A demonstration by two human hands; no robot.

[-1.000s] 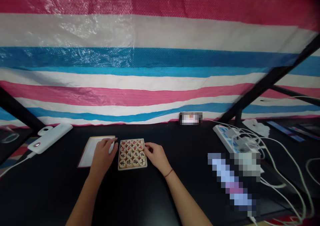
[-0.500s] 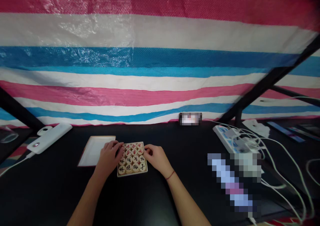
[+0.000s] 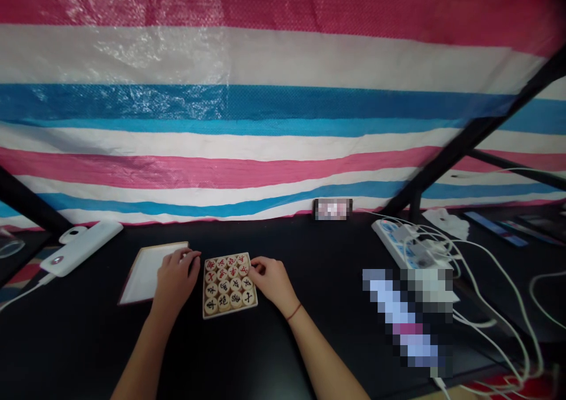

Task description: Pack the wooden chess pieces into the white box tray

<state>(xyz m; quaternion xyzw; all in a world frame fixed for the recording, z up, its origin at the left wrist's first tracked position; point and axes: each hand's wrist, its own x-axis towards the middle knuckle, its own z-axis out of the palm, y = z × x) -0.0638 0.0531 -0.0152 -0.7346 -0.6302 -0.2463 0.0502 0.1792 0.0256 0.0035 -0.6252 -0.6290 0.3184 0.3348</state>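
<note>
A shallow square box point(image 3: 229, 314) lies in front of me, packed with rows of round Chinese chess pieces point(image 3: 223, 287). Red characters mark the far rows, black ones the near rows. At its far right edge, my right hand point(image 3: 273, 284) has its fingers curled, with thumb and index finger against the box's side. My left hand point(image 3: 177, 277) is apart from the box, its fingers loosely bent and a little spread, holding nothing. It lies over the right side of the box's lid point(image 3: 145, 275), which rests with its white inside up and is partly covered by that hand.
A white power bank-like device point(image 3: 84, 248) with a cable lies at the left. On the right are a power strip point(image 3: 393, 241), tangled white cables point(image 3: 480, 270) and a blurred-out long object point(image 3: 402, 317). A small blurred device point(image 3: 333, 209) stands before the striped sheet point(image 3: 265, 170).
My left hand has moved left, off the box's left edge, and the lid has slid left with it. My right hand stays at the box's right edge. The view has shifted slightly.
</note>
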